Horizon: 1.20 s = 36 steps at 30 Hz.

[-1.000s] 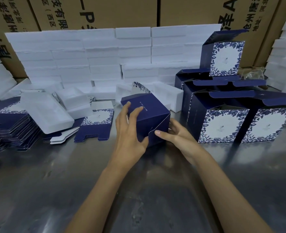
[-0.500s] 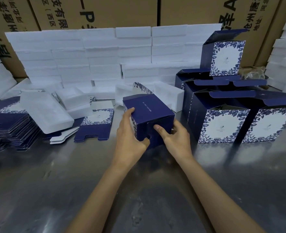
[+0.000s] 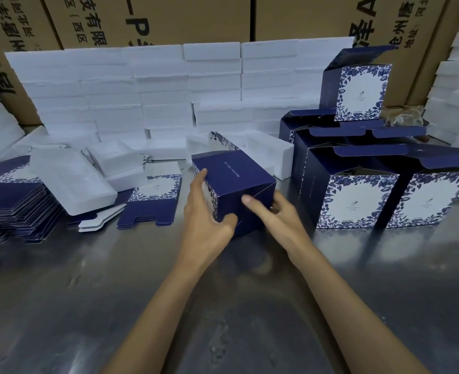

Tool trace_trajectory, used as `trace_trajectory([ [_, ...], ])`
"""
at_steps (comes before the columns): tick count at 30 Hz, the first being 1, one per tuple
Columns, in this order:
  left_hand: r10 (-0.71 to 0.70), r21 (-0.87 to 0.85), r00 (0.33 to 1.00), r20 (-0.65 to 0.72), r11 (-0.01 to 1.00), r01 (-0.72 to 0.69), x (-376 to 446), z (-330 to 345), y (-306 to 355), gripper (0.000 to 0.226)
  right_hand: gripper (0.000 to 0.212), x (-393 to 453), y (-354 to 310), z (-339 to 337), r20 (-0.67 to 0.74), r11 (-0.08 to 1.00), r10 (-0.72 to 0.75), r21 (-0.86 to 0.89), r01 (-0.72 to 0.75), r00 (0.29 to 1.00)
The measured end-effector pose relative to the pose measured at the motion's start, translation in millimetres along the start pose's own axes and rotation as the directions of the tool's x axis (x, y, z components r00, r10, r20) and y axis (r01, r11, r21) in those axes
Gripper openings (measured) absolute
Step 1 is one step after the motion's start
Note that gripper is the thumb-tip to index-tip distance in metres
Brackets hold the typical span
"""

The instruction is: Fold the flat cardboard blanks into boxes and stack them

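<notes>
Gripping a half-closed box, left hand and right hand worked; finished boxes stood stacked (flat blanks remained).

Navy box w/ floral side sits tilted on the steel bench, mid-frame. Left hand grips its left face & near corner; right hand holds the right end, thumb on the near face. Folded boxes stacked at right, flat blanks piled far left, white foam blocks behind.
</notes>
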<state>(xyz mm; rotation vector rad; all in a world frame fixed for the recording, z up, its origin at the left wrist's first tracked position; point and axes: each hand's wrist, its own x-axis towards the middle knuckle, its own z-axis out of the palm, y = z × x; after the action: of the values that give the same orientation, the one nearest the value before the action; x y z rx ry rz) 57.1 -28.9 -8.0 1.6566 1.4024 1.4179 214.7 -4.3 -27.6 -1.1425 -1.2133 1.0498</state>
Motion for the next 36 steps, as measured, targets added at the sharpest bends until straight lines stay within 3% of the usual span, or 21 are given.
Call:
trace_trajectory([
  [3,0.022,-0.111,0.998,-0.053,0.993,-0.028,-2.8,-1.0,7.0,0.076,0.066,-1.3,-8.1,-4.0,0.097,0.982,0.099,0.148,-0.113,0.990],
  [8,0.076,-0.213,0.969,-0.235,0.969,-0.128,-2.9,-3.3,15.1,0.054,0.041,-1.9,-13.3,-8.9,0.100,0.918,0.177,0.341,-0.201,0.979],
  [11,0.021,-0.176,0.962,-0.273,0.982,-0.071,-1.8,-6.7,13.9,0.073,0.022,-0.2,-11.4,-11.7,0.121,0.864,0.150,0.466,-0.189,0.981],
  [14,-0.156,-0.305,0.978,-0.138,0.946,0.108,0.4,-11.3,11.9,0.100,0.018,-0.6,-10.3,-13.1,0.151,0.777,0.104,0.604,-0.175,0.983],
  [16,-0.167,-0.349,0.984,-0.054,0.927,0.139,1.0,-10.9,11.4,0.103,0.024,1.3,-9.2,-14.8,0.101,0.839,0.094,0.527,-0.133,0.991],
  [18,-0.088,-0.308,0.994,-0.065,0.949,0.064,0.4,-6.9,10.6,0.101,0.036,5.1,-5.4,-16.9,-0.018,0.967,0.076,0.244,-0.069,0.997],
  [20,-0.012,-0.276,0.997,-0.073,0.961,-0.009,0.1,-1.8,8.6,0.097,0.040,5.0,-7.7,-19.8,-0.168,0.999,0.028,0.043,-0.021,0.985],
  [22,0.013,-0.270,0.998,-0.064,0.962,-0.029,-1.5,1.4,8.4,0.085,0.029,1.5,-14.3,-22.4,-0.196,0.997,-0.011,0.068,0.025,0.980],
  [25,-0.016,-0.303,0.996,-0.082,0.953,-0.009,-1.4,2.9,10.2,0.059,0.088,-1.2,-25.9,-21.8,-0.126,0.987,0.019,0.159,0.002,0.992],
  [26,-0.017,-0.301,0.996,-0.084,0.954,-0.009,-1.7,2.8,11.4,0.051,0.097,-3.4,-29.1,-19.6,-0.110,0.990,-0.002,0.141,0.017,0.994],
  [29,0.029,-0.254,0.997,-0.071,0.966,-0.046,-3.9,2.0,15.9,0.033,0.098,-9.4,-28.4,-13.1,-0.071,0.996,-0.057,0.068,0.061,0.996],
  [33,0.028,-0.212,0.996,-0.089,0.976,-0.047,-4.6,2.1,18.6,0.015,0.065,-10.2,-28.0,-11.2,-0.054,0.991,-0.072,0.111,0.077,0.996],
  [36,-0.005,-0.196,0.998,-0.065,0.981,-0.008,1.0,-0.2,21.4,0.015,0.064,-10.9,-29.5,-10.4,-0.071,0.992,-0.059,0.106,0.066,0.996],
])
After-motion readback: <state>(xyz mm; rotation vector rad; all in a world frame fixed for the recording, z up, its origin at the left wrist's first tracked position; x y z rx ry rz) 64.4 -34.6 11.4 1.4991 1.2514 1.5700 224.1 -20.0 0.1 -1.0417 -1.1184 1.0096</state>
